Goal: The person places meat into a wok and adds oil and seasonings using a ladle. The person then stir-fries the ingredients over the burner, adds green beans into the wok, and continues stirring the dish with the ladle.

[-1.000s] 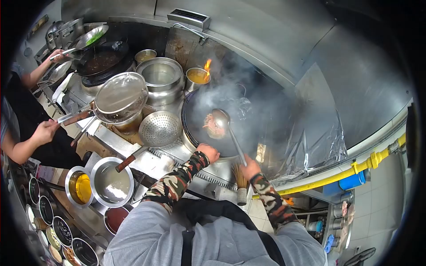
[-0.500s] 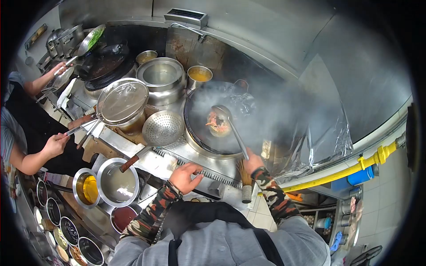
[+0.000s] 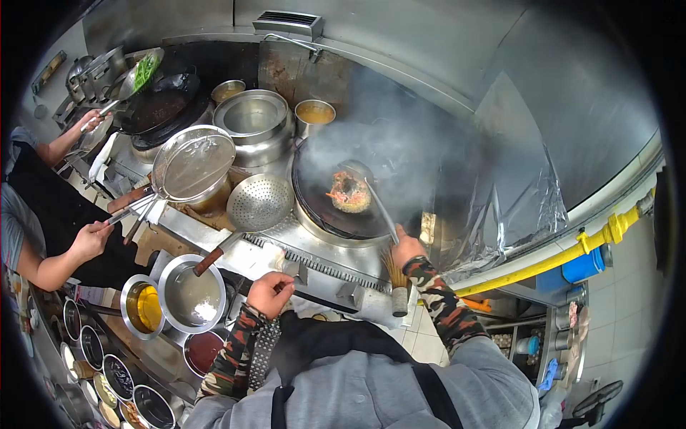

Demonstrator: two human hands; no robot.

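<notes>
My right hand (image 3: 407, 247) is closed around the end of a long-handled ladle (image 3: 384, 211). The ladle's bowl dips into a dark wok (image 3: 314, 204), where steam blurs part of it. Orange-red and pale brown food (image 3: 350, 198) lies in a heap under and beside the bowl. My left hand (image 3: 270, 294) is held over the front edge of the stove with its fingers curled in, and nothing shows in them. Ahead of it lies a perforated skimmer (image 3: 260, 203), its wooden handle reaching toward a pot of cloudy liquid (image 3: 191, 294).
At the left, a co-worker's hand (image 3: 91, 242) grips a mesh strainer (image 3: 194, 163). The other holds a pan of green vegetables (image 3: 143, 71). A bamboo brush (image 3: 397, 286) stands by my right hand. Yellow oil (image 3: 148, 307) and red sauce (image 3: 205, 350) sit at lower left.
My left hand has drawn back toward me and leftward, its fingers curling in. The ladle has shifted slightly in the wok. Less steam covers the food, which shows more plainly.
</notes>
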